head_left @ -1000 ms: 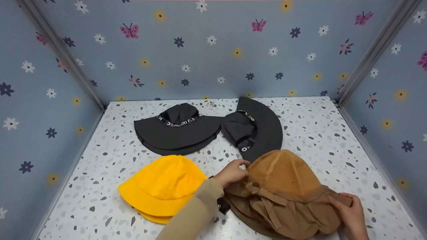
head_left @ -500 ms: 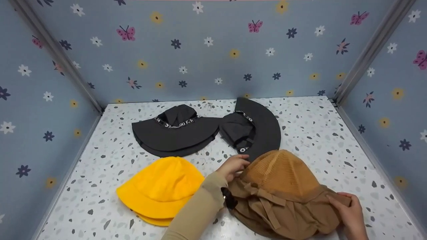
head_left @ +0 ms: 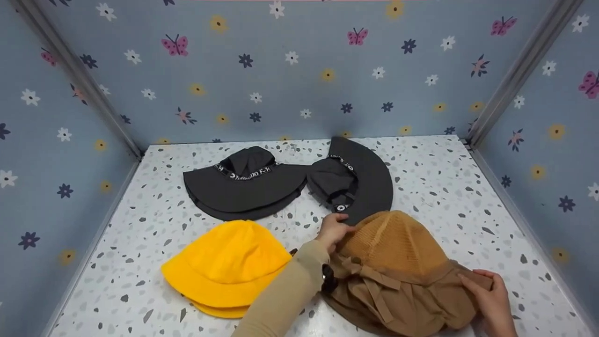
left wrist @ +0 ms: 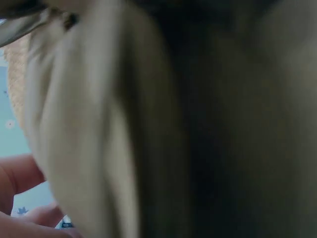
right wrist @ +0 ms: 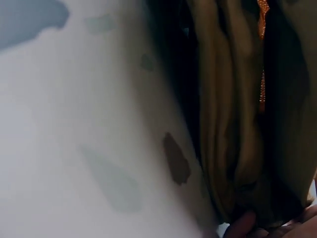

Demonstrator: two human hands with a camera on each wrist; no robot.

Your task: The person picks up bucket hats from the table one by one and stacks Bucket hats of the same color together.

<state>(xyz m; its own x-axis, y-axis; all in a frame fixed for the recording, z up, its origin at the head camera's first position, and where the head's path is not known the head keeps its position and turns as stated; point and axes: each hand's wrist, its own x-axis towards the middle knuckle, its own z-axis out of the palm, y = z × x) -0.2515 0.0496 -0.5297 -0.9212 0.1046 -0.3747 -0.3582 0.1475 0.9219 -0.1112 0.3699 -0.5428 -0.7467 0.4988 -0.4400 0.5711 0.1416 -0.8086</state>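
Note:
A brown sun hat (head_left: 402, 281) with a ribbed tan crown and a ruffled, bow-tied brim lies at the front right in the head view. My right hand (head_left: 491, 299) pinches its brim at the right side, thumb on top. My left hand (head_left: 333, 230) is at the crown's left edge, with its fingers apart and the thumb side against the hat. Blurred brim fabric (left wrist: 89, 129) fills most of the left wrist view, with the left fingers (left wrist: 22, 173) beside it. In the right wrist view, the right fingertips (right wrist: 242, 225) are at the lower end of the folded brim (right wrist: 228, 124).
A yellow bucket hat (head_left: 229, 262) lies left of my forearm, which overlaps its right side. Two black wide-brimmed hats (head_left: 248, 192) (head_left: 374, 182) lie behind, nearly end to end. Flower-patterned walls (head_left: 299, 70) enclose the speckled table (head_left: 435, 187) at the back and sides.
My left hand has slid up and away along the crown's left edge, and its fingers have spread from their earlier curl. The right hand and the brown hat have stayed nearly in place.

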